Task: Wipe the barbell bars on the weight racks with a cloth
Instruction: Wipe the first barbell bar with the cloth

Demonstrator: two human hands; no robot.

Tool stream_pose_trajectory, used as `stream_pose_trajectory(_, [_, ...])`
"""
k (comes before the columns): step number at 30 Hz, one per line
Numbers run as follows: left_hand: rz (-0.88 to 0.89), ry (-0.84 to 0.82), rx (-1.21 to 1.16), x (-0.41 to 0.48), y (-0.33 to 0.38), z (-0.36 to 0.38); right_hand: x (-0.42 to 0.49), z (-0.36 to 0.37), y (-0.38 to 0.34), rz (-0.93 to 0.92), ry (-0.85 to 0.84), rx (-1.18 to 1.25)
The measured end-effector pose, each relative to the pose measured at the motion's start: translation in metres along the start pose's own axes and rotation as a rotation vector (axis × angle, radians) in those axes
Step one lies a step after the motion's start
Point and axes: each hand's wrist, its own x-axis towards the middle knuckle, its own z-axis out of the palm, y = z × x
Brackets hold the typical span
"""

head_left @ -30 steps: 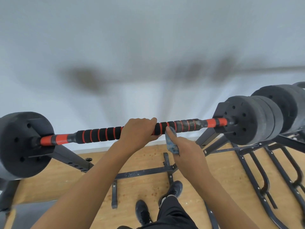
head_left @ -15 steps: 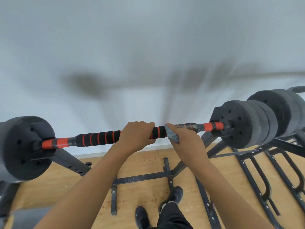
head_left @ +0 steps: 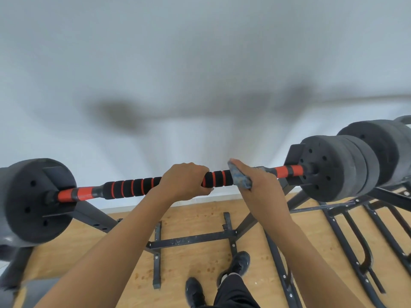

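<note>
Before a white wall [head_left: 200, 63], left hand [head_left: 184, 182] clenches the barbell bar [head_left: 133, 186] steady; right hand [head_left: 261, 187] wraps cloth [head_left: 239, 178] round it.

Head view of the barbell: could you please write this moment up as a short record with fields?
bar: black foam grip with orange bands, lying across the rack
left hand: grips the bar near its middle
right hand: holds the cloth against the bar, to the right of the left hand
cloth: blue-grey, bunched between right hand and bar
plates: dark discs at both ends of the bar
floor: wooden, with the person's shoes on it
</note>
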Motion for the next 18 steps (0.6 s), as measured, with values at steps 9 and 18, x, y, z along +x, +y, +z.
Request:
stream_pose_trajectory(9, [-0.020, -0.013, 0.018, 0.001, 0.000, -0.003, -0.008, 0.028, -0.022, 0.000, -0.134, -0.085])
stream_pose_trajectory(18, [-0.016, 0.002, 0.028, 0.005, -0.002, 0.003, -0.025, 0.013, -0.024, -0.062, -0.149, -0.089])
